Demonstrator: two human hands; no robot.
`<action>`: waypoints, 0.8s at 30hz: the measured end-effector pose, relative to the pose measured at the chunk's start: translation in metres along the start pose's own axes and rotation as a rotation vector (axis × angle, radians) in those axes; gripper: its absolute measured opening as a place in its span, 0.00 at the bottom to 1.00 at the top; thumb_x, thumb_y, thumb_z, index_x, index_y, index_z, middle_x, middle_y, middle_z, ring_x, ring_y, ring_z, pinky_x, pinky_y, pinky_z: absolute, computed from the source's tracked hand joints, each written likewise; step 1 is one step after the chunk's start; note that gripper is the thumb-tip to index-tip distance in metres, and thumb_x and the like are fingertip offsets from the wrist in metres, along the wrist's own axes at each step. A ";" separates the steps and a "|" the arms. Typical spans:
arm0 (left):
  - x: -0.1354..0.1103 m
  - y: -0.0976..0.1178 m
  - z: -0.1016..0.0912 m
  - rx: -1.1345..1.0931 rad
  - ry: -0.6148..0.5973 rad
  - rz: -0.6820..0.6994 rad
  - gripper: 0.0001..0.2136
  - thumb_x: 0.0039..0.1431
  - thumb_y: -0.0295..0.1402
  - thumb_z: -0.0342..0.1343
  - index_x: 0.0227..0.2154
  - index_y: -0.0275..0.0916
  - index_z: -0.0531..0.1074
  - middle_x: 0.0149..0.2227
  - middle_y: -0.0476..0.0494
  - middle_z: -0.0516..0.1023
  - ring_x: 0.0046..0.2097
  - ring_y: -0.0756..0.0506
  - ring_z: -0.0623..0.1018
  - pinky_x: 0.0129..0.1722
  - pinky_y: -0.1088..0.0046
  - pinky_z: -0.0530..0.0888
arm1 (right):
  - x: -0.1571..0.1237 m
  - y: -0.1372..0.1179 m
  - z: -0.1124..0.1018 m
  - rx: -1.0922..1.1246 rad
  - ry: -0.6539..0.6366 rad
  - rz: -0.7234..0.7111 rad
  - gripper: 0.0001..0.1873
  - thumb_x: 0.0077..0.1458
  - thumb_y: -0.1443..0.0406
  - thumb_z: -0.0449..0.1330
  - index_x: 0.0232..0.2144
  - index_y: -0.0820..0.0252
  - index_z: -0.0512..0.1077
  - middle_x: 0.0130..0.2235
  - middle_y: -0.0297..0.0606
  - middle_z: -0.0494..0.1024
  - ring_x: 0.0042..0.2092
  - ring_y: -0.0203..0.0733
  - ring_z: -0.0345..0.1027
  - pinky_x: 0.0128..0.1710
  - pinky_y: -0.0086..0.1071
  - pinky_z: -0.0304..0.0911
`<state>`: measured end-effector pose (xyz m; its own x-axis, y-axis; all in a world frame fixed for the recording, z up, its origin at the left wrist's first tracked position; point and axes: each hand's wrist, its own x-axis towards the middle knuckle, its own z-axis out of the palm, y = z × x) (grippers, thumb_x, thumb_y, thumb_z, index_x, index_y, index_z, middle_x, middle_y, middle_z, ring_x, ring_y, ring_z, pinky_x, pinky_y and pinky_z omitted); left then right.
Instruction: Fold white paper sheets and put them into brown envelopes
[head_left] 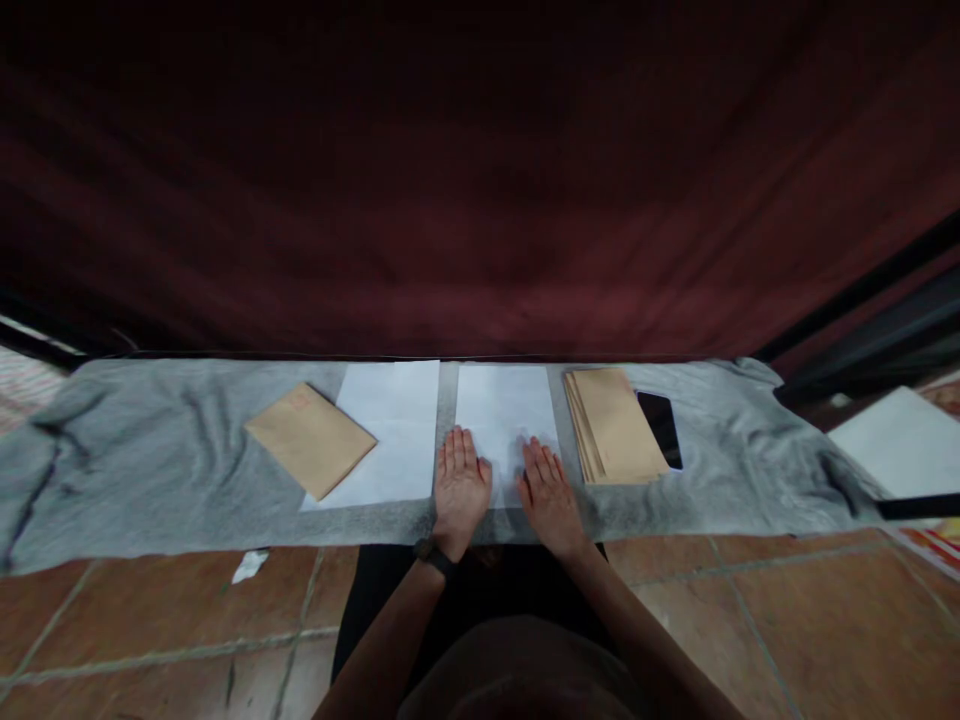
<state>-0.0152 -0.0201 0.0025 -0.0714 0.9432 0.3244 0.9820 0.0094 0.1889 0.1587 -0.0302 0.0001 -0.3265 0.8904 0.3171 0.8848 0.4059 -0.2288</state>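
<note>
A white sheet of paper (504, 400) lies in front of me on the grey cloth. My left hand (460, 485) rests palm down over its left edge, fingers stretched out and pointing away from me. On the sheet's right side, my right hand (549, 490) lies flat too, fingers extended. Neither hand grips anything. Left of them is a second white paper (401, 430), partly covered by a brown envelope (311, 440) lying at a slant. Just right of my right hand sits a fanned stack of brown envelopes (619, 425).
A dark-screened phone (661, 430) lies partly under the envelope stack. Grey cloth (750, 450) covers the long narrow table. Behind it hangs a dark red curtain (480, 250). A white scrap (250, 566) is on the tiled floor, and a white board (900, 440) stands at far right.
</note>
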 end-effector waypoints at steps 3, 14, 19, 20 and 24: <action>0.000 0.000 0.000 0.011 -0.026 0.004 0.28 0.67 0.31 0.42 0.66 0.20 0.55 0.69 0.23 0.56 0.71 0.35 0.56 0.68 0.52 0.58 | 0.000 -0.014 -0.001 0.037 -0.059 -0.068 0.29 0.71 0.61 0.46 0.70 0.63 0.52 0.70 0.43 0.57 0.71 0.47 0.48 0.68 0.46 0.50; 0.001 0.005 -0.003 0.005 -0.076 -0.033 0.28 0.67 0.31 0.42 0.67 0.23 0.55 0.69 0.27 0.58 0.71 0.35 0.55 0.69 0.51 0.54 | -0.013 -0.004 0.004 -0.030 -0.045 -0.043 0.27 0.71 0.58 0.47 0.67 0.60 0.59 0.69 0.45 0.58 0.68 0.49 0.55 0.67 0.47 0.50; 0.000 0.004 -0.002 -0.027 -0.063 -0.032 0.29 0.67 0.31 0.41 0.68 0.25 0.52 0.69 0.27 0.57 0.71 0.36 0.54 0.69 0.49 0.53 | -0.021 0.007 0.003 -0.074 0.002 -0.030 0.30 0.70 0.57 0.47 0.69 0.63 0.56 0.69 0.48 0.58 0.68 0.52 0.56 0.66 0.47 0.52; 0.000 0.004 -0.002 -0.034 -0.062 -0.032 0.29 0.67 0.31 0.41 0.68 0.25 0.52 0.69 0.28 0.57 0.71 0.36 0.54 0.69 0.49 0.53 | -0.022 0.009 0.003 -0.080 0.008 -0.027 0.30 0.70 0.57 0.48 0.69 0.63 0.55 0.69 0.48 0.58 0.68 0.52 0.56 0.66 0.47 0.52; 0.001 0.005 -0.003 -0.038 -0.072 -0.036 0.29 0.67 0.31 0.41 0.68 0.25 0.52 0.69 0.29 0.57 0.72 0.36 0.53 0.69 0.50 0.53 | -0.028 0.014 0.002 -0.104 0.015 -0.012 0.31 0.70 0.56 0.47 0.69 0.66 0.54 0.69 0.50 0.59 0.68 0.52 0.56 0.66 0.47 0.51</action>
<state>-0.0107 -0.0205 0.0062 -0.0925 0.9638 0.2499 0.9715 0.0324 0.2347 0.1796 -0.0490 -0.0135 -0.3331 0.8822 0.3328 0.9109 0.3923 -0.1281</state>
